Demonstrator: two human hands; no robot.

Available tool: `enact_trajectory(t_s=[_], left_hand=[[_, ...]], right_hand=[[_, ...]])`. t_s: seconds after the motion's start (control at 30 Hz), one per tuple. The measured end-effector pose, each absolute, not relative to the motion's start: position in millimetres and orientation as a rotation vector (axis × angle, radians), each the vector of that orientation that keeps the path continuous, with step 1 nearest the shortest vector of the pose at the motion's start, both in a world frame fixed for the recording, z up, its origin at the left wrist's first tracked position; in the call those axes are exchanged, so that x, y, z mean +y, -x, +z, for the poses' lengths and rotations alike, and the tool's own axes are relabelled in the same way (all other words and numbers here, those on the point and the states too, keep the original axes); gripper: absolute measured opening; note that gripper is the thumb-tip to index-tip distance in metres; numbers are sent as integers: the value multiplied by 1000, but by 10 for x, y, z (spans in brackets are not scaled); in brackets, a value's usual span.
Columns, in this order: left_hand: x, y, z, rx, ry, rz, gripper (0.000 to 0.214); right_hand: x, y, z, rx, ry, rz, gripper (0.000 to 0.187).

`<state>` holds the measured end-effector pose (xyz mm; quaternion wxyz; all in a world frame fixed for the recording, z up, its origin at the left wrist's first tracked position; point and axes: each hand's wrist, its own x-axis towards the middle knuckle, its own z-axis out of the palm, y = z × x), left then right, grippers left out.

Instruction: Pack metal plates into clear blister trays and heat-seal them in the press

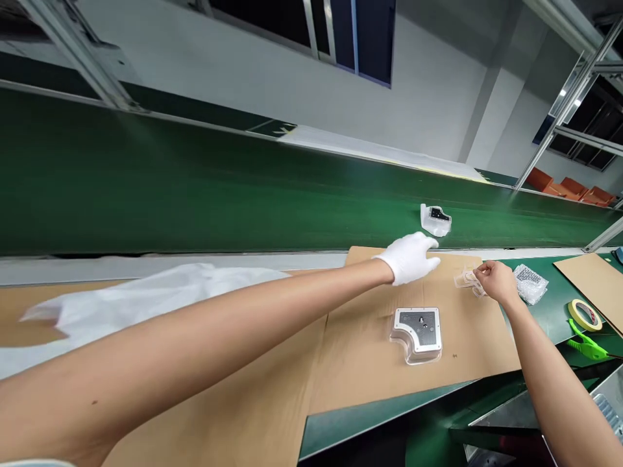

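Observation:
My left hand [411, 258], in a white glove, reaches across with fingers apart and nothing in them. Just beyond it, on the green belt, lies a part in white wrapping [436, 220] with a dark face. My right hand [498, 281] is bare, its fingertips pinched on thin white frame-like pieces [468, 280] on the cardboard. Their exact kind cannot be made out. Nearer to me, between the hands, a grey-faced, curved-corner part [417, 332] sits in a clear plastic shell on the cardboard [360, 363].
Right of my right hand lies a clear bag of small pieces [530, 284]. Yellow tape [585, 314] and green scissors [586, 344] lie farther right, beside another cardboard sheet [596, 282]. White sheeting [160, 295] lies at left. The green belt [219, 188] runs along the back.

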<state>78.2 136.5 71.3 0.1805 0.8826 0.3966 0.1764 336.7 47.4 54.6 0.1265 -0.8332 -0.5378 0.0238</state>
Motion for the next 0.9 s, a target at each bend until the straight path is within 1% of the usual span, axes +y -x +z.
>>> enact_trajectory(t_s=[0.23,0.4,0.5,0.57,0.73,0.9], left_hand=[[871,-488,450,918,-2427,178,62],[604,-415,251,900,-2478,173,53],[529,-379,256,950,-2466,197,60],[484,-351,287,982,-2460,216,64],[341,-196,351,1007,-2467,241,56],[284,17,364,1101,-2382,289,71]], right_hand=[[-172,-3004,1210,-1772,2194,-23,24],[-836,-2846,1448,-1836,1881,62,18],[-1168,-2840,1538,-1829,1817,6,15],[-1345,-2877,1571,-1824,1819,26,14],[-1543,-3049,1483,-1842,1938,192,16],[-1146,-3150,1312,-1769,2212,133,13]])
